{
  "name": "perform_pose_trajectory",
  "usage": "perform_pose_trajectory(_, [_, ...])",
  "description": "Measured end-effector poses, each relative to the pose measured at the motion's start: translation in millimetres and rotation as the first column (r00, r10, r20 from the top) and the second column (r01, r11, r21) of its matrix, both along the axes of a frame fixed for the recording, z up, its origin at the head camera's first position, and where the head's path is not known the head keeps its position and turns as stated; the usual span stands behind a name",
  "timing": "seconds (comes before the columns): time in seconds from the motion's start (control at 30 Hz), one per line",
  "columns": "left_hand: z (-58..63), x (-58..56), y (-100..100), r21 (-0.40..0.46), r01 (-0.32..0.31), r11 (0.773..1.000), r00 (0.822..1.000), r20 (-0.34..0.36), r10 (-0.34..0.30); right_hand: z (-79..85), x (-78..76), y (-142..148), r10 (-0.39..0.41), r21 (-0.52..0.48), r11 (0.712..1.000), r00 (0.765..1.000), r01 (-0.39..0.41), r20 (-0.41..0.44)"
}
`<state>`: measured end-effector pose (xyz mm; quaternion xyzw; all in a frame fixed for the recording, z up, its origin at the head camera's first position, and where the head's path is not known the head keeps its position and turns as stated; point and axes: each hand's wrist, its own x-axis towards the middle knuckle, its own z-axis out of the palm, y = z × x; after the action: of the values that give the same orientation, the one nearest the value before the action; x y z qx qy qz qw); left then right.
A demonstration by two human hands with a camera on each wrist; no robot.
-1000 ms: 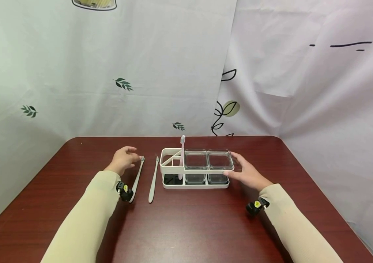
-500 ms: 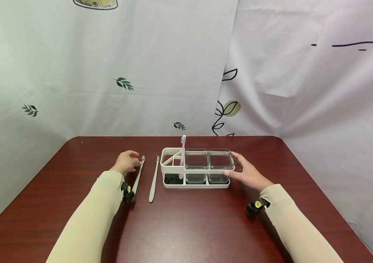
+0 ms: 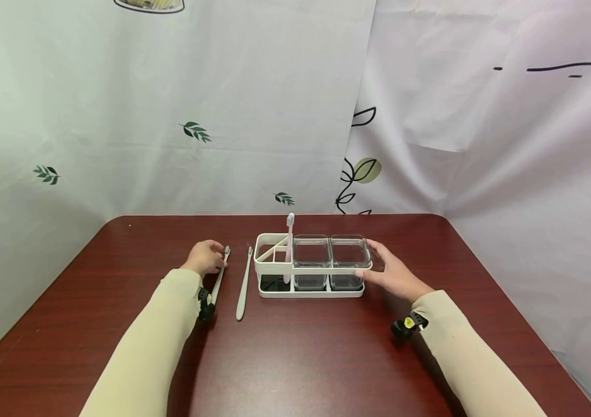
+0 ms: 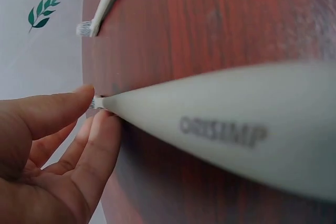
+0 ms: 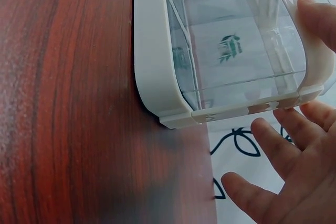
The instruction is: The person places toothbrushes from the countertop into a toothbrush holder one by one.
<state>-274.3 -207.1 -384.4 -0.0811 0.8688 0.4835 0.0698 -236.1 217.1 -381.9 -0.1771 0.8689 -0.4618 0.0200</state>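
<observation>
My left hand (image 3: 205, 258) is at the head end of a white toothbrush (image 4: 210, 124) lying on the table. In the left wrist view the thumb and fingertips come round its neck from both sides and pinch it. A second white toothbrush (image 3: 243, 286) lies to its right. With my right hand (image 3: 391, 275) I hold the right end of a white toothbrush holder (image 3: 321, 294), thumb on the front rail and fingers at the end. The holder carries two clear square cups (image 3: 350, 255) and, left of them, an upright pale pink toothbrush (image 3: 289, 240).
A dark red wooden table (image 3: 295, 359) lies under everything. Behind it hangs a white printed cloth (image 3: 254, 116). The holder's left section is split by a slanted divider (image 3: 272, 249).
My left hand has moved slightly right and its fingers have closed in on the toothbrush's neck. The right hand and the holder have stayed in place.
</observation>
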Motion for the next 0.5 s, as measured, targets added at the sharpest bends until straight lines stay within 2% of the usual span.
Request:
perform_pose_trajectory(0.23, [-4.3,-2.3,-0.7,-0.035,-0.005,0.999,1.0,0.002,0.005,0.5,0.0,0.3,0.006,-0.006,1.0,1.0,-0.006,-0.001])
perform_pose_trajectory(0.5, [-4.5,-3.0,0.5,-0.06,0.021,0.998,1.0,0.013,-0.02,-0.3,-0.5,0.3,0.006,-0.003,1.0,1.0,-0.006,-0.001])
